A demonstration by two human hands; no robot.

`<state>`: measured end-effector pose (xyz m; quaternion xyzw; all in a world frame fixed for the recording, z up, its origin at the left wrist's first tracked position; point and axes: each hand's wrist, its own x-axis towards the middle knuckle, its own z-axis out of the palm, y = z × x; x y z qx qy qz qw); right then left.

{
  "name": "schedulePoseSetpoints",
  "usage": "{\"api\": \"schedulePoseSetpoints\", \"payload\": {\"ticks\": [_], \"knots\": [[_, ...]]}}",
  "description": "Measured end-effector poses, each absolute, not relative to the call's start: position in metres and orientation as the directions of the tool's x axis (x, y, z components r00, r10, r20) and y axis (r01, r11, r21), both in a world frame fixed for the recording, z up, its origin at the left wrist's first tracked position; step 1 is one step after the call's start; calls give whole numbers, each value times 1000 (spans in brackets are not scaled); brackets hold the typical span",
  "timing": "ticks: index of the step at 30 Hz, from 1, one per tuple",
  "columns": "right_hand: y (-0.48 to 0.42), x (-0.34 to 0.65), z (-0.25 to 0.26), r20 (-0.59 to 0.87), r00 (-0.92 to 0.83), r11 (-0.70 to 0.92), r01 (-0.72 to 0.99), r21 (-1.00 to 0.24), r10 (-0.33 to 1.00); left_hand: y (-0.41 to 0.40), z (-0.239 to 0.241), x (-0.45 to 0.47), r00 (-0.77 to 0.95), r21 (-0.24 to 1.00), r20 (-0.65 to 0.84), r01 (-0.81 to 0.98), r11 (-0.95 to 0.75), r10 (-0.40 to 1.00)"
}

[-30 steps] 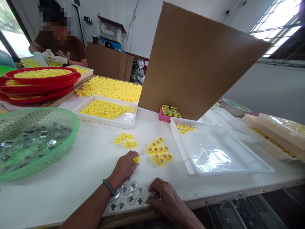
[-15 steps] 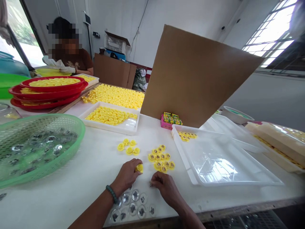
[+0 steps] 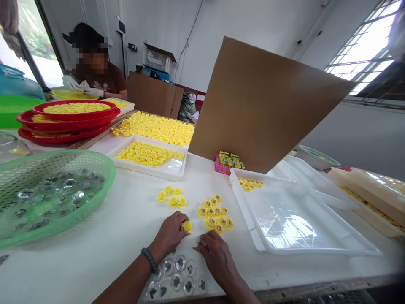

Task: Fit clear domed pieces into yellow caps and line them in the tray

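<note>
Lower centre of the frame: the left hand (image 3: 171,233) pinches a yellow, round, cup-like piece, seemingly plastic (image 3: 187,227), in a narrow grip at its side. The right hand (image 3: 217,252), its grip also narrow, appears to hold a clear, round, dark-marked disc (image 3: 200,242), partly hidden, above the white table (image 3: 133,207). Both pieces are judged light: the yellow one fairly stiff, best taken by its outer wall; the clear one smooth, probably slippery and easily scratched, best taken by its rim.
</note>
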<state>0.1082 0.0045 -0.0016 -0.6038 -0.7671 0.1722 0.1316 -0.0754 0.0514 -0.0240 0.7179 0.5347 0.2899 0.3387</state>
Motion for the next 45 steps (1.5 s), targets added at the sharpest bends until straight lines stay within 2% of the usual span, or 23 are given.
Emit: {"api": "schedulePoseSetpoints", "payload": {"ticks": [7,14,19,24,27,31,34,40,45], "knots": [[7,113,-3,56,-325,318,853,-413,944,51,-27,-76,314,819,39,534,-210,949],[21,116,1,157,-387,407,735,-542,909,51,-26,-72,399,844,45,475,-249,916],[32,105,12,140,-527,504,652,-566,838,53,-32,-70,390,888,29,413,-204,920],[36,103,12,122,-571,522,616,-590,812,57,-36,-72,365,921,-29,371,-117,931],[36,104,6,141,-586,560,635,-532,798,58,-36,-72,364,920,-35,376,-113,931],[31,106,-5,209,-651,675,638,-369,730,56,-35,-72,369,925,-28,363,-116,929],[25,107,-12,228,-701,733,611,-297,676,57,-35,-73,370,928,-38,357,-105,928],[17,104,-15,237,-679,718,642,-268,695,59,-27,-77,418,949,-71,309,-68,905],[12,102,-18,311,-618,690,674,-263,722,56,-32,-70,328,975,-172,188,115,929]]}}
